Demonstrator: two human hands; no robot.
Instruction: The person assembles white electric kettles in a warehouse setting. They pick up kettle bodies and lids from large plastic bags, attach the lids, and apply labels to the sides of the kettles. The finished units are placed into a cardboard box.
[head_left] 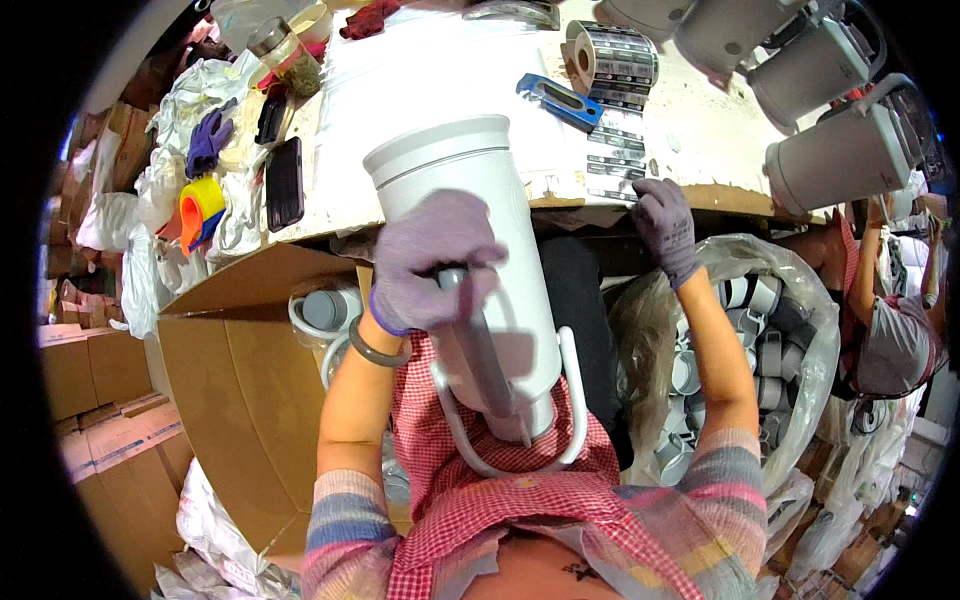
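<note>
A large light-grey jug (450, 168) leans across my lap, its wide rim toward the table. My left hand (430, 262), in a thin purple glove, is closed around its dark grey handle (482, 360). A pale grey loop handle (457, 425) hangs about the jug's near end. My right hand (665, 225), gloved alike, has its fingers curled together at the table edge, beside the free end of a label strip (615, 165). Whether a label is between those fingers is too small to tell. The strip runs from a label roll (622, 55).
A blue tool (560, 100) lies beside the labels. Several grey jugs (845, 155) stand along the table's right. A black phone (284, 185) and glass jar (285, 55) are at left. A cardboard box (240, 400) and a plastic bag (825, 350) of grey parts flank me. Another person sits far right.
</note>
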